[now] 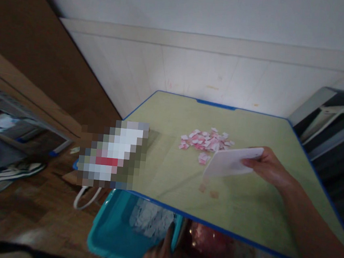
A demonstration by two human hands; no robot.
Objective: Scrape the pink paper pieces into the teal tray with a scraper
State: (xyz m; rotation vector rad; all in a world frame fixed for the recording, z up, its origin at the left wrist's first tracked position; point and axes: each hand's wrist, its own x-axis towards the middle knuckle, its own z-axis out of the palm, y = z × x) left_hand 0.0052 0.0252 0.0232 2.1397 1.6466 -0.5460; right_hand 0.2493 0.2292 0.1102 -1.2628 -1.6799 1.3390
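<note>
My right hand is closed on the edge of a flat white card, stiff-looking and tilted, held just above the table. Beyond the card's left end lies a loose pile of small pink and white paper pieces, with a small clump of them beside it. Below the table's front edge, my left hand grips the right rim of a teal plastic basin. One finger lies along the rim, and the rest of the hand is partly cut off. Inside the basin are many white paper pieces.
The yellowish table has a blue edge and stands against a white wall. A blurred-out object sits at its left corner. Beneath the front edge is a shiny red bag. A shoe shows on the wooden floor at left.
</note>
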